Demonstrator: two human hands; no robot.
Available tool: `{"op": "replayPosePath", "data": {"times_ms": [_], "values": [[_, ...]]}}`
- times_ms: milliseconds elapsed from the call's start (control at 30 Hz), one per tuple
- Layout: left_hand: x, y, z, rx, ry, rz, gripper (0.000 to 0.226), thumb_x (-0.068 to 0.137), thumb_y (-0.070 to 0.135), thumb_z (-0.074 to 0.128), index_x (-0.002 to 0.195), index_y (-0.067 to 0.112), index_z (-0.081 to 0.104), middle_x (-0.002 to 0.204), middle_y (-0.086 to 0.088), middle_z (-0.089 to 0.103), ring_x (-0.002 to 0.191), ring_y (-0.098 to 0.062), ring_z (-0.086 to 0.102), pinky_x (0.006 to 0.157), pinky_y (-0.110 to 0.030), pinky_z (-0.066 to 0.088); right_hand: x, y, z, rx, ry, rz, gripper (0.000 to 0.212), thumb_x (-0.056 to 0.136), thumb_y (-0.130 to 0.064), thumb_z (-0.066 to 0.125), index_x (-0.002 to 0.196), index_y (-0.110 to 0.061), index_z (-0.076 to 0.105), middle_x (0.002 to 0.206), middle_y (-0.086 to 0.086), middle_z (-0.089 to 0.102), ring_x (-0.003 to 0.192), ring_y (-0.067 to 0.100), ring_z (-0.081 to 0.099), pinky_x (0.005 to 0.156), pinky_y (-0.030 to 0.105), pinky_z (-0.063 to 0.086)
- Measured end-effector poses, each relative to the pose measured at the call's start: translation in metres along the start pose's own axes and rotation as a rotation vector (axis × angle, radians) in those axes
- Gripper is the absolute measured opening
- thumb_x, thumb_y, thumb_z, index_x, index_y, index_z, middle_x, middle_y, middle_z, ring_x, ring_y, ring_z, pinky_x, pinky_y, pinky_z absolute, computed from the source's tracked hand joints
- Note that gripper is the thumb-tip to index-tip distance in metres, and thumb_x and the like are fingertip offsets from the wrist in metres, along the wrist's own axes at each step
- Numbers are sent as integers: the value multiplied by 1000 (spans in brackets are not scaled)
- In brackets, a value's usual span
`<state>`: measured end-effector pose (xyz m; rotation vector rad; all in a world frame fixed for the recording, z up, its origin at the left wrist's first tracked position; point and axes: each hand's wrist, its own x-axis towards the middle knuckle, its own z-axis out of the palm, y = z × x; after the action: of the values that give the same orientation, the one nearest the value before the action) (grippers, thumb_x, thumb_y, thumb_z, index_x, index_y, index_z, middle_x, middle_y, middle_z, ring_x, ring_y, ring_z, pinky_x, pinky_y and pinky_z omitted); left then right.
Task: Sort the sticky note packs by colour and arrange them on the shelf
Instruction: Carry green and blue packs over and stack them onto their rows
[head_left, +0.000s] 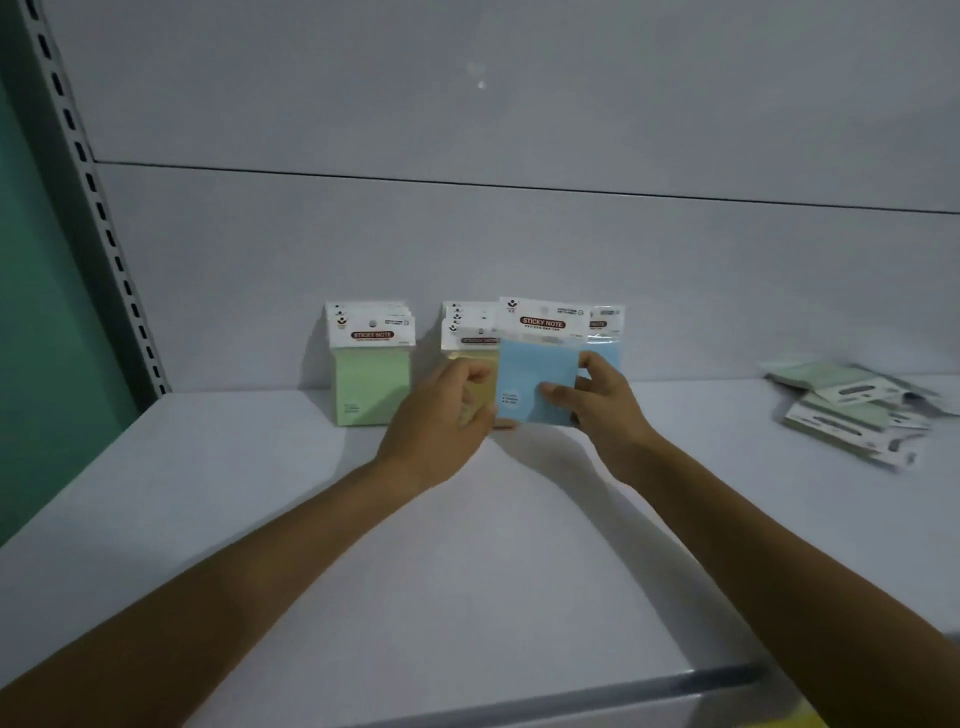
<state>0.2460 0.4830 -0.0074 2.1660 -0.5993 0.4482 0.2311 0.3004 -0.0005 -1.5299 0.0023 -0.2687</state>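
pinching a pale blue square sticky note pack (537, 382) upright, right hand (597, 410) grips its right edge; left hand (441, 415), fingers curled, touches its left edge, on the white shelf (311, 519).

On the shelf (260, 493), three upright pack rows (371, 364) stand against the back panel (519, 260), loose packs (852, 410) lying far right.

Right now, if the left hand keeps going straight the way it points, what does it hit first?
Probably the yellow pack stack, which the left hand already seems to touch. The blue pack sits just to its right, held by the right hand. Depth is unclear.
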Motion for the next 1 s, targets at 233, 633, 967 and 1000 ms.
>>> {"op": "replayPosePath", "data": {"times_ms": [233, 633, 967, 1000], "values": [[23, 57, 102, -101, -144, -134, 58, 88, 17, 59, 140, 12, 34, 140, -6, 41, 129, -21, 39, 106, -31, 35, 34, 6, -81, -142, 82, -18, 26, 87, -1, 60, 108, -11, 50, 107, 11, 64, 97, 28, 63, 78, 34, 56], [63, 39, 157, -61, 0, -305, 65, 73, 36, 59, 131, 19, 35, 128, -4, 52, 113, -24, 57, 89, -45, 51, 77, 44, -108, -695, 8, -131, 49, 90, -36, 58, 130, -17, 38, 109, 0, 57, 96, 17, 58, 76, 30, 45], [56, 51, 153, -41, -9, -324, 69, 68, 44, 58, 132, 25, 37, 124, 2, 60, 108, -20, 62, 88, -42, 52, 64, 45, -101, -948, -65, -238, 48, 90, -31, 55, 129, -10, 36, 124, 11, 55, 111, 30, 52, 89, 37, 38], [56, 56, 152, -50, -14, -326, 68, 70, 43, 60, 132, 24, 37, 125, 1, 59, 108, -21, 61, 88, -41, 52, 64, 44, -102, -925, -64, -227, 48, 90, -32, 56, 128, -10, 36, 125, 10, 56, 111, 29, 53, 90, 38, 40]]}}
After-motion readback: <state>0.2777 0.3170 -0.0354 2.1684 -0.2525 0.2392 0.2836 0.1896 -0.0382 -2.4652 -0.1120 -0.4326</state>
